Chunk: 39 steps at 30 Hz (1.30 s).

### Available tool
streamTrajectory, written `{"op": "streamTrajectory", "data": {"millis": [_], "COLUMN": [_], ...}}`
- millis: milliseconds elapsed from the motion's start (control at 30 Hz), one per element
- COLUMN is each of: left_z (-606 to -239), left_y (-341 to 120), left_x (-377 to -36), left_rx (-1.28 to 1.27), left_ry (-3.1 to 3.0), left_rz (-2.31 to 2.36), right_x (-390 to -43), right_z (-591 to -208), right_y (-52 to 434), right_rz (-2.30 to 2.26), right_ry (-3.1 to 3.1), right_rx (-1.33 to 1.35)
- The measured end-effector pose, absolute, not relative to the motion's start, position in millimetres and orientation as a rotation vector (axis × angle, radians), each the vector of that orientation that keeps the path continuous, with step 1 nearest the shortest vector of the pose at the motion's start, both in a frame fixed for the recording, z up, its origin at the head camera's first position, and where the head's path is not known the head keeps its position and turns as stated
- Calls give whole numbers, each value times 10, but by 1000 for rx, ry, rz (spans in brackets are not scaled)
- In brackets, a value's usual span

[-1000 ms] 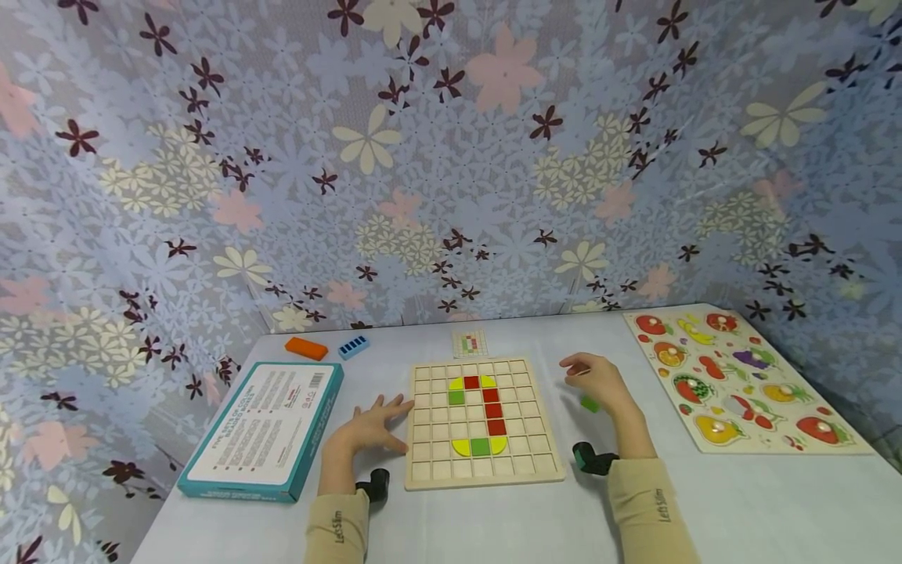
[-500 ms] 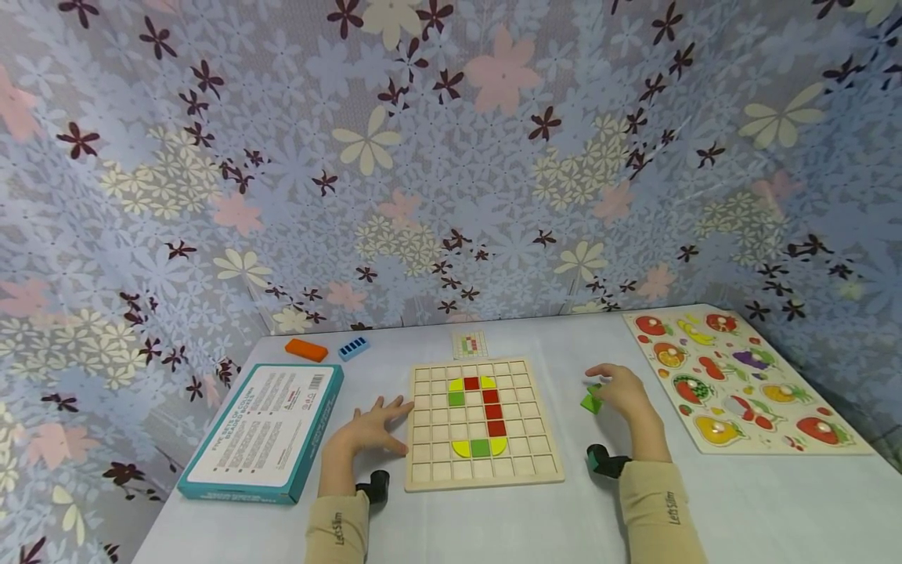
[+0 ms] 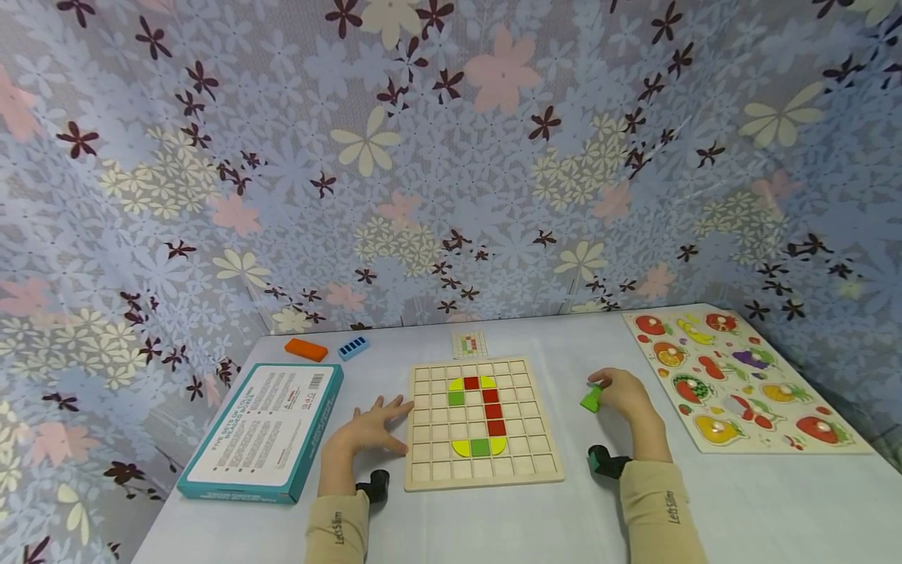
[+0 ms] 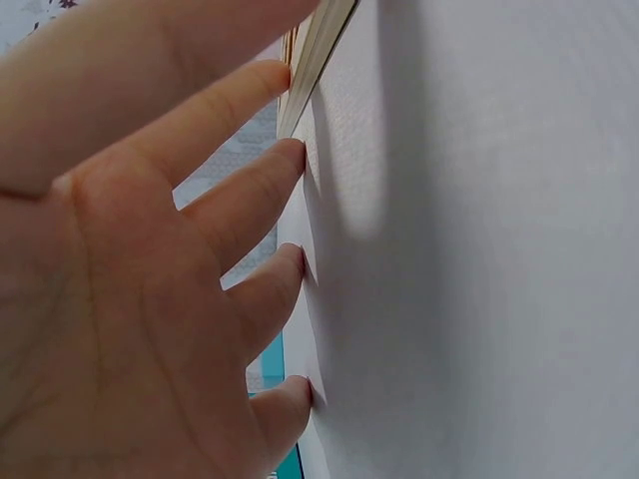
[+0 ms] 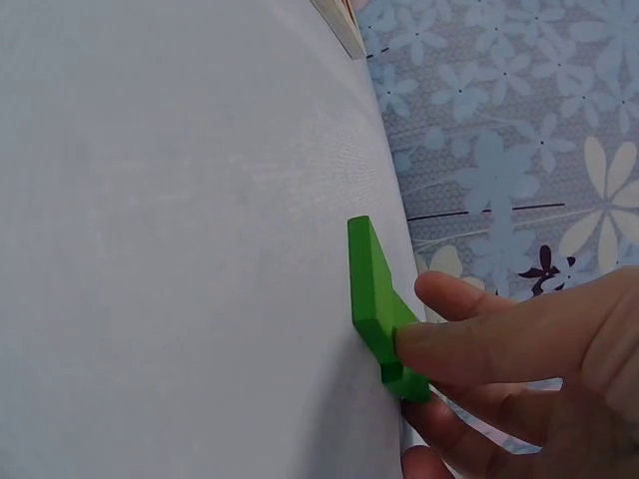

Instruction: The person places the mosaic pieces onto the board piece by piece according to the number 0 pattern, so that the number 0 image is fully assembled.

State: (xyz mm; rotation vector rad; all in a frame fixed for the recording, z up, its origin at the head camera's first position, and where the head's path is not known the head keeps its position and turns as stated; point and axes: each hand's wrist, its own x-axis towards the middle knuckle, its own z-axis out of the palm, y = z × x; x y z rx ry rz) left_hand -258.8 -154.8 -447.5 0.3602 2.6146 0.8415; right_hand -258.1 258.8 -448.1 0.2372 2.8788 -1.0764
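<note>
A wooden grid board (image 3: 535, 462) lies flat in the middle of the white table and carries red, yellow and green tiles in a curved figure. My left hand (image 3: 373, 427) rests flat beside the board's left edge, with its fingers spread. In the left wrist view the fingertips (image 4: 295, 160) press on the table next to the board edge (image 4: 319, 50). To the right of the board my right hand (image 3: 620, 394) pinches a small green piece (image 3: 590, 398). The right wrist view shows the green piece (image 5: 371, 284) tilted up on the table between thumb and fingers (image 5: 439, 344).
A teal box (image 3: 264, 427) lies left of my left hand. An orange block (image 3: 306, 348), a blue block (image 3: 353, 346) and a small pattern card (image 3: 470, 343) sit behind the board. A fruit puzzle board (image 3: 733, 423) lies at the right. Flowered cloth hangs behind.
My right hand has moved right and down from beside the board onto the green piece and taken hold of it, tipping it up. The left hand has stayed put.
</note>
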Motion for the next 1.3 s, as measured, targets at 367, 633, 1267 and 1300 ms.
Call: {"op": "streamTrajectory", "data": {"millis": [367,633,1267,1300], "left_z": [-4489,-4469,-4442,-4444], "left_y": [-1549,-1554,-1547,-1546], "left_x": [-2608,-2615,-2611,-2610], "left_rx": [351,347,334,335], "left_ry": [2610,2608,2605,2605], "left_rz": [833,829,819,816], "right_x": [-2591,-2590,-2600,-2598], "right_z": [-4473,-4401,-4280,-4274], "right_y": [2568,2527,2287,2275], "right_rz": [-1068,-1144,-1201,-1198], "right_ry": [2926,2926,3000,3007], "right_rx": [255,305,294,285]}}
